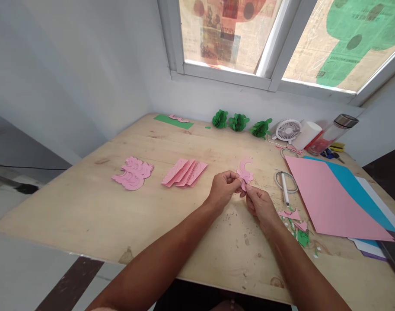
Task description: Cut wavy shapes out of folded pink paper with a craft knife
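Observation:
Between both hands, a small pink paper cutout (245,175) is held just above the table. My left hand (225,186) pinches its left side, thumb and fingers pressed together. From the right, my right hand (259,203) grips its lower edge, fingers closed. Another curved pink piece (246,163) shows just beyond the fingertips; whether it is joined to the held one is hard to tell. Left of my hands lie folded pink paper strips (184,172), and farther left a pile of scalloped pink cutouts (133,173).
Green paper balls (239,122), a white fan (288,130) and a bottle (332,134) stand along the back. Coloured sheets (336,198), a white pen-like tool (285,188) and paper scraps (303,236) lie at right. A green strip (173,122) is at the back left.

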{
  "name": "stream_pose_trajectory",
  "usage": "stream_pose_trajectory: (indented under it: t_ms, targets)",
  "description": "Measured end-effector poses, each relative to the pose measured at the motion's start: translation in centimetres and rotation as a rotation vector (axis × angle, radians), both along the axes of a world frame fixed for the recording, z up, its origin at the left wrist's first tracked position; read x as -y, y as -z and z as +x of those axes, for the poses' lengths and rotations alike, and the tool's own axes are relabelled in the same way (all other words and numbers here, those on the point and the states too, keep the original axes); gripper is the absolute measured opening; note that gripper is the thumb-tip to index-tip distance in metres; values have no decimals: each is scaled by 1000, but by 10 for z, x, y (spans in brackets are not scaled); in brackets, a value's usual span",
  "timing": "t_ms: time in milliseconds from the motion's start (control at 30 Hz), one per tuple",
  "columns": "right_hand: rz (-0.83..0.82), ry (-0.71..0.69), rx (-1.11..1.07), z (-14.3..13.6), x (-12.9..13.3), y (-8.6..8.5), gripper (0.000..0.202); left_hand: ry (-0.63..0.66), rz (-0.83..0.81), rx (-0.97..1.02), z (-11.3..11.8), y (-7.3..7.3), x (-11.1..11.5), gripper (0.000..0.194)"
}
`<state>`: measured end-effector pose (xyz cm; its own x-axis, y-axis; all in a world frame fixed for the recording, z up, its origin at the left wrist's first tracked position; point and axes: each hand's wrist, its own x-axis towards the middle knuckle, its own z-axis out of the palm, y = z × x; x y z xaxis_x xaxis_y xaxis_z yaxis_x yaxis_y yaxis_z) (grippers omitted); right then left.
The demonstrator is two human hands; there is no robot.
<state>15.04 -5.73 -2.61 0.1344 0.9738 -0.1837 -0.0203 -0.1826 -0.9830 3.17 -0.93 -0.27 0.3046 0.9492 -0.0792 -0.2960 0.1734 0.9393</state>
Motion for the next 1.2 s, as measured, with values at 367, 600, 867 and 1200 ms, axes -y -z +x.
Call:
stream_pose_trajectory:
  t_ms: [367, 600, 867, 1200]
  targets:
    - [6, 5, 18, -1, 0, -1, 42, -1, 8, 14, 1, 4, -1, 13]
    - [4, 22, 19, -3, 1, -5, 42, -4, 9, 2, 1, 4, -1, 12]
    - [14, 28, 28, -2, 2, -2, 42, 0, 2, 3, 1, 6, -2, 13]
    - [19, 38, 4, -3, 1, -1, 42, 12, -20, 6, 2, 9, -3, 15]
